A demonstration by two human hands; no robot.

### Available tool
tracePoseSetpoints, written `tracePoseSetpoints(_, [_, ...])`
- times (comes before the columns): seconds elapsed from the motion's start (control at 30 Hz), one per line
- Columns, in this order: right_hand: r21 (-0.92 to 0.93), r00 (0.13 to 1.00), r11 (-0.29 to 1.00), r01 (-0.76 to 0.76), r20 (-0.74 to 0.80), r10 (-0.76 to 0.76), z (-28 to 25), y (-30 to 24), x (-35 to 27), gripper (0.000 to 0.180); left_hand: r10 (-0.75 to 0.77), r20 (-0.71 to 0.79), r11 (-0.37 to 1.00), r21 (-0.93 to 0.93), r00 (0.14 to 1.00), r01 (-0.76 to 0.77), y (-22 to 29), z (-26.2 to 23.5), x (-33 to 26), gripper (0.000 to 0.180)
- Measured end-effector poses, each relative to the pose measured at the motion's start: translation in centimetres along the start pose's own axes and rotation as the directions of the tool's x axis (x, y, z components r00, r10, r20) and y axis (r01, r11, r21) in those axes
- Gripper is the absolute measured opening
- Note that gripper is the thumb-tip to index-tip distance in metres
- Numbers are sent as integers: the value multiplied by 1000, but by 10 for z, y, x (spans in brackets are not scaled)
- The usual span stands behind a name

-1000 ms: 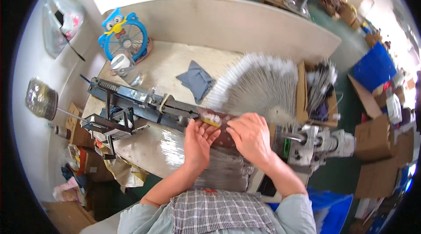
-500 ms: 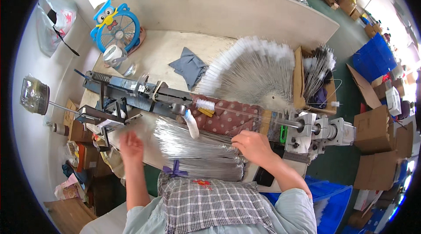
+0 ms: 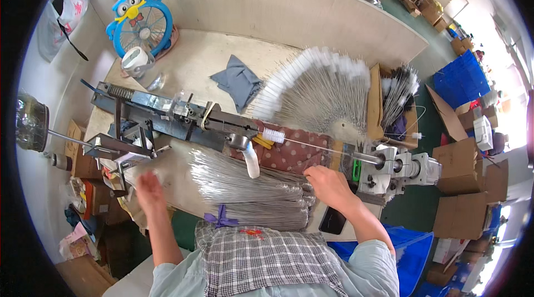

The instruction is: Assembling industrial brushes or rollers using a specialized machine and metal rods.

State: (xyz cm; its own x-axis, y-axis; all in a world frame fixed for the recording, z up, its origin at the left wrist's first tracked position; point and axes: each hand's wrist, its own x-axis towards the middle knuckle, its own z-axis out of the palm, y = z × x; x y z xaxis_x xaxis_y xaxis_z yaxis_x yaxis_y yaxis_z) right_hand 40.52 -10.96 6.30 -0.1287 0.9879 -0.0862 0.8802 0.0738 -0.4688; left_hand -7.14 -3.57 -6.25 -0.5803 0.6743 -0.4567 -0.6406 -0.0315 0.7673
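Observation:
My right hand [image 3: 329, 184] is closed, fingertips pinched by the right ends of a thick bundle of silvery wires [image 3: 239, 177]. Anything between those fingertips is too small to make out. Motion smears my left hand [image 3: 150, 191], which hovers left of the bundle, near a small metal stand [image 3: 119, 148]. Above the bundle, a white-bristled brush [image 3: 273, 135] lies in line between a long metal bench fixture [image 3: 217, 121] and a spindle machine [image 3: 392, 164]; its thin wire stem runs right toward the spindle. A white-handled lever [image 3: 251, 162] sticks out of the fixture.
Finished-looking white brushes [image 3: 320, 88] fan out on the far table beside a cardboard box [image 3: 376, 105] of more brushes. A grey cloth [image 3: 237, 82], an owl-shaped blue fan [image 3: 143, 27] and a phone [image 3: 332, 220] also lie or stand there. A blue bin [image 3: 414, 258] is at lower right.
My right hand has shifted right, toward the spindle machine, still pinched. My left hand has gone slightly left and nearer to me. The whole view has turned a little.

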Motion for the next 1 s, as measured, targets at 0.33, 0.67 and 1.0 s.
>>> tracePoseSetpoints(0.33, [6, 996, 996, 84, -33, -84, 7, -3, -4, 17, -466, 467, 812, 564, 751, 154, -90, 177, -213, 19])
tracePoseSetpoints(0.67, [-149, 988, 978, 145, -33, -152, -26, -11, -3, 16, -749, 564, 606, 372, 347, 703, 7, 197, -207, 44])
tracePoseSetpoints(1.0, [-87, 872, 987, -132, -484, 74, -126, 23, -15, 19, -675, 737, 723, 651, -35, -231, -48, 205, -240, 24])
